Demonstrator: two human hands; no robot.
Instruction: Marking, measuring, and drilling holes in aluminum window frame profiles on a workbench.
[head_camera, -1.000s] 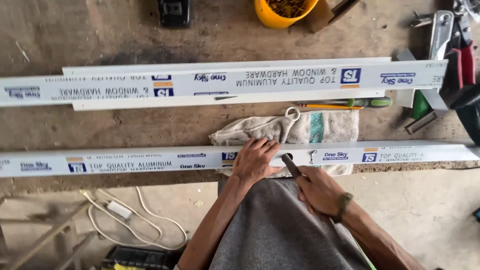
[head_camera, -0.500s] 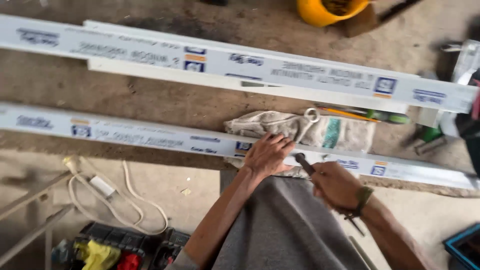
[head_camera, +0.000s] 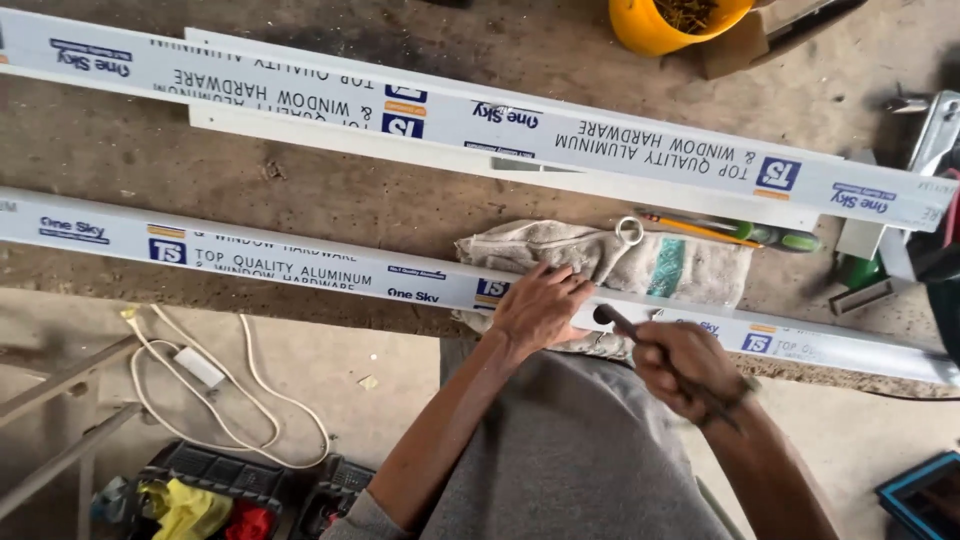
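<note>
Since half a second ago the view has slid slightly left and up: the cord and toolbox on the floor sit more fully in frame, while the hands have hardly moved on the near bar. That white wrapped bar runs across the bench edge, stretching far to the left of the left hand and passing under both hands. The left hand lies flat and open on the bar, fingers spread and pointing away from the person, fingertips touching the rag just beyond. A small metal ring rests on the rag past those fingertips. Just to the right, the right hand is closed in a fist around a dark tool, its rounded tip standing on or just over the bar between the two hands; which of the two I cannot tell. Farther off from both hands, two more wrapped bars lie side by side across the bench. Beyond the right hand, a pencil and a green screwdriver lie at the rag's far edge, and a yellow bucket stands at the back.
</note>
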